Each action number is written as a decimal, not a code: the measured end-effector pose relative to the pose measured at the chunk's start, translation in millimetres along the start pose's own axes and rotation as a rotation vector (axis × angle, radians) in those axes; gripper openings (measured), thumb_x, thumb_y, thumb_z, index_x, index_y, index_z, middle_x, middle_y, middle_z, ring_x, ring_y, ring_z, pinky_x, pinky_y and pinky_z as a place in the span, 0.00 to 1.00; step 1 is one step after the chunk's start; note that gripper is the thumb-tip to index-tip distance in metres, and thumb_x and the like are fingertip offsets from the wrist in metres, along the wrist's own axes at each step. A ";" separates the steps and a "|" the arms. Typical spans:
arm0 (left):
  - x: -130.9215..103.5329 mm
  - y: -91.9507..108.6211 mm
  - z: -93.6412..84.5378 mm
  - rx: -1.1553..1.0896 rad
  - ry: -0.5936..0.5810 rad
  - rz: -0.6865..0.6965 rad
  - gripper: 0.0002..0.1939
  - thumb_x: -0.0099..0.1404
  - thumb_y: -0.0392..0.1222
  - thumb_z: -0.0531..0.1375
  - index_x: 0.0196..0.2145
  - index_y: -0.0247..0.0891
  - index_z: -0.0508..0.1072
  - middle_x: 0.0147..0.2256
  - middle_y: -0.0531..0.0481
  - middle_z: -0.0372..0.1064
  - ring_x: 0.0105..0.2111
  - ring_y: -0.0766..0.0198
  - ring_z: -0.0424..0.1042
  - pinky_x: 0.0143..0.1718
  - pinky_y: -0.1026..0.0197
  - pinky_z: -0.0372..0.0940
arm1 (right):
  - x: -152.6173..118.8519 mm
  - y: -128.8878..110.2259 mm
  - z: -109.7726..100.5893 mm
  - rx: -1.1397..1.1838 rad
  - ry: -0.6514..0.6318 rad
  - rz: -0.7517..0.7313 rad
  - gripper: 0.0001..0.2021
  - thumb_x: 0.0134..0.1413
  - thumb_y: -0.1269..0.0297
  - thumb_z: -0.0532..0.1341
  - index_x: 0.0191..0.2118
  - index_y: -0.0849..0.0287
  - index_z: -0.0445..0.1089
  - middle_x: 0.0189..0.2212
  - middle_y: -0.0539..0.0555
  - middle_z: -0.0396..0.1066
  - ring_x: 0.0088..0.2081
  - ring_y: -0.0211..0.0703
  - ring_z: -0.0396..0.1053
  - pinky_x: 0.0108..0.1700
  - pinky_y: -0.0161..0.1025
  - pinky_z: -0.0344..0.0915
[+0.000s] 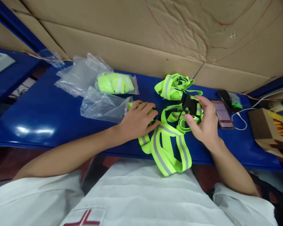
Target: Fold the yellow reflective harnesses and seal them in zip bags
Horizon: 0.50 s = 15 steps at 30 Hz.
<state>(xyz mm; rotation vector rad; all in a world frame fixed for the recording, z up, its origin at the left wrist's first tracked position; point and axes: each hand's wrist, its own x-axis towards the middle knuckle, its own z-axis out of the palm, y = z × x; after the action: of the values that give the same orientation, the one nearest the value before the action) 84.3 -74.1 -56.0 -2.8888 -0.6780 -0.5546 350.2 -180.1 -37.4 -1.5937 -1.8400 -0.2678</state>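
Neon green straps with grey reflective stripes point(159, 150) lie loosely in front of me, one loop hanging over the table's front edge. My right hand point(206, 122) pinches a black plastic buckle point(190, 104) between thumb and fingers, with a coiled strap under it. My left hand point(140, 121) rests palm down over part of the green strap, its fingers curled around a dark piece that is mostly hidden. Behind the right hand sits a rolled green strap bundle point(173, 86). A packed green bundle in a clear bag point(115, 83) lies at the back left.
Clear plastic bags point(82, 75) are heaped on the blue table point(37, 116) at the left, beside a clear cup point(50, 57). To the right are a lit phone point(222, 114), a black object point(227, 100), a white cable and an open cardboard box point(269, 130). Cardboard panels line the back.
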 end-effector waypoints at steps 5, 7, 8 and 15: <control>0.1 -0.5 -3.0 0.026 -0.046 -0.074 0.17 0.70 0.51 0.64 0.46 0.34 0.78 0.56 0.34 0.71 0.55 0.39 0.72 0.57 0.36 0.64 | 0.7 2.5 -1.8 0.109 -0.012 0.036 0.33 0.70 0.49 0.58 0.73 0.55 0.54 0.68 0.64 0.64 0.66 0.64 0.66 0.64 0.61 0.66; 0.0 0.0 -7.8 0.026 -0.069 -0.070 0.18 0.67 0.52 0.67 0.45 0.34 0.79 0.57 0.33 0.71 0.57 0.38 0.71 0.59 0.34 0.63 | 1.0 4.8 -2.4 0.127 0.014 0.059 0.31 0.69 0.48 0.59 0.72 0.54 0.57 0.66 0.64 0.65 0.65 0.63 0.67 0.64 0.61 0.67; -0.3 0.6 -10.1 0.024 -0.072 -0.074 0.18 0.68 0.53 0.66 0.44 0.34 0.79 0.56 0.33 0.72 0.57 0.38 0.71 0.59 0.33 0.63 | 0.8 6.1 -2.2 0.147 0.021 0.079 0.31 0.69 0.48 0.59 0.71 0.54 0.57 0.65 0.64 0.67 0.63 0.62 0.70 0.63 0.61 0.68; -2.5 5.9 -13.5 0.160 -0.150 -0.180 0.22 0.74 0.50 0.58 0.55 0.30 0.75 0.56 0.28 0.71 0.57 0.35 0.70 0.56 0.32 0.64 | -4.1 18.6 7.6 0.349 0.041 0.214 0.23 0.74 0.48 0.49 0.64 0.52 0.63 0.42 0.59 0.80 0.39 0.52 0.80 0.39 0.50 0.75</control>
<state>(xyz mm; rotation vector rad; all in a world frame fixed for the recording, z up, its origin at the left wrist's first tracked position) 80.5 -83.0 -44.7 -2.7559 -0.9632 -0.2889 364.9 -174.9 -50.6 -1.5078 -1.5670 0.1111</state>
